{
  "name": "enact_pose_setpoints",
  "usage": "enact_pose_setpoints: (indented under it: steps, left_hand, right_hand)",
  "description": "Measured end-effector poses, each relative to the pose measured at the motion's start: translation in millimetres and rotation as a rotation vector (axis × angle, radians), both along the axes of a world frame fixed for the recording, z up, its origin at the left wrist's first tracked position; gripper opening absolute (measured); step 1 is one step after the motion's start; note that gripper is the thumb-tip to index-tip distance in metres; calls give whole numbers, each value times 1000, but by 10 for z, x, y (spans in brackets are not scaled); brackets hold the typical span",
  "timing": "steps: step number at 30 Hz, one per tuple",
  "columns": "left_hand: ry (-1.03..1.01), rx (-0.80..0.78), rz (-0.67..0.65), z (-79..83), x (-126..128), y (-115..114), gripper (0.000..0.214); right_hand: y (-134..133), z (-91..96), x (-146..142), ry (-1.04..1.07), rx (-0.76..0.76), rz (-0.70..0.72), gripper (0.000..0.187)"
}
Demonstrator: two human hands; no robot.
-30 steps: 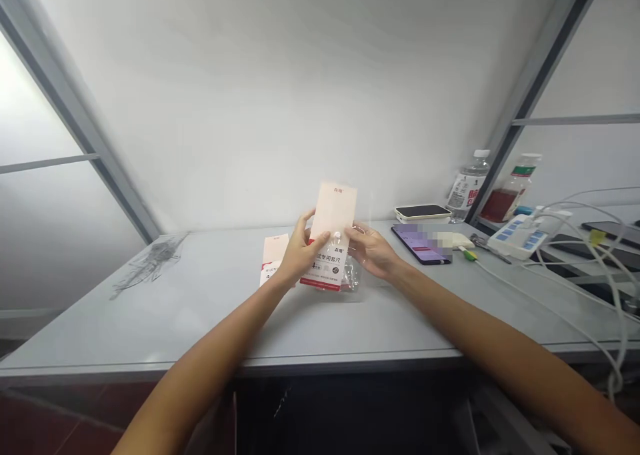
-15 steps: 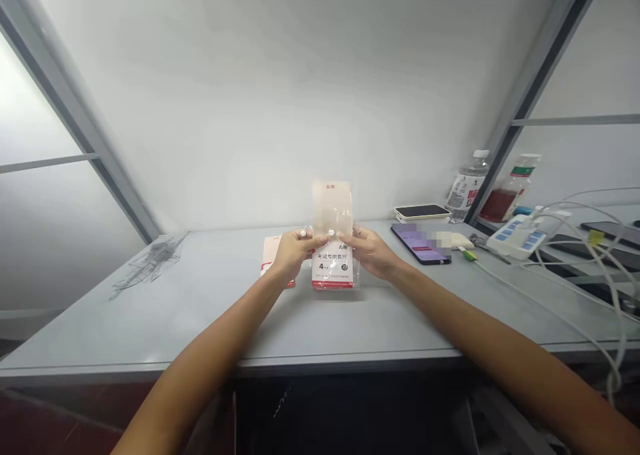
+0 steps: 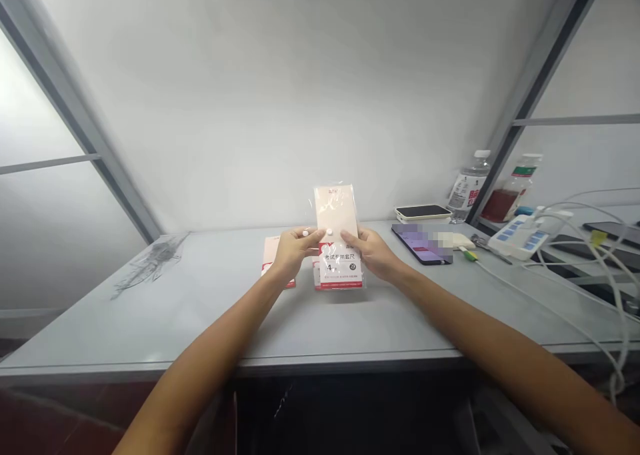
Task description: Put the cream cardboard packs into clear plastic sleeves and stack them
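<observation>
Pink and white, the sleeved packet is held over the worktop, pinched in the grip of left hand and right hand; it is not yet set down, while a similar card lies beside the left hand.

The held packet is located between the left hand and the right hand, over the desk. A second packet lies on the desk — left of the first, partly behind the left hand. Right of the hands: front phone, with the rear phone behind it. Further right: power strip. Two bottles stand rearward — left bottle, right bottle — with the frame post between.
</observation>
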State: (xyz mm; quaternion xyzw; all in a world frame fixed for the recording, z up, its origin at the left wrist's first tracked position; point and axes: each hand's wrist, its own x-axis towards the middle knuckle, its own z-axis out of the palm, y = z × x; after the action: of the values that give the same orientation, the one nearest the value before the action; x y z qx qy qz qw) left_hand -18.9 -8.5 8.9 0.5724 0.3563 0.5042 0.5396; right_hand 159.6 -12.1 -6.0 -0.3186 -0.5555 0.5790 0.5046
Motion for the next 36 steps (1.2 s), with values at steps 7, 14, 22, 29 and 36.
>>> enact_pose_setpoints:
  steps: [7,14,22,29,36]
  left_hand:
    - [28,24,129,28,30,-19,38]
    - [-64,-9,-102,55,38,-18,46]
    - [80,50,-94,-20,19,-11,33]
    - [57,77,-64,-17,36,-17,29]
    - [42,95,-10,-67,83,-23,30]
  right_hand:
    - [-19,0,3,-88,86,-41,31]
    - [-9,24,20,-26,113,-109,35]
    - [-142,89,-61,-191,243,-126,34]
    - [-123,39,-51,-180,290,-74,34]
    - [-131,12,-74,-218,324,-53,34]
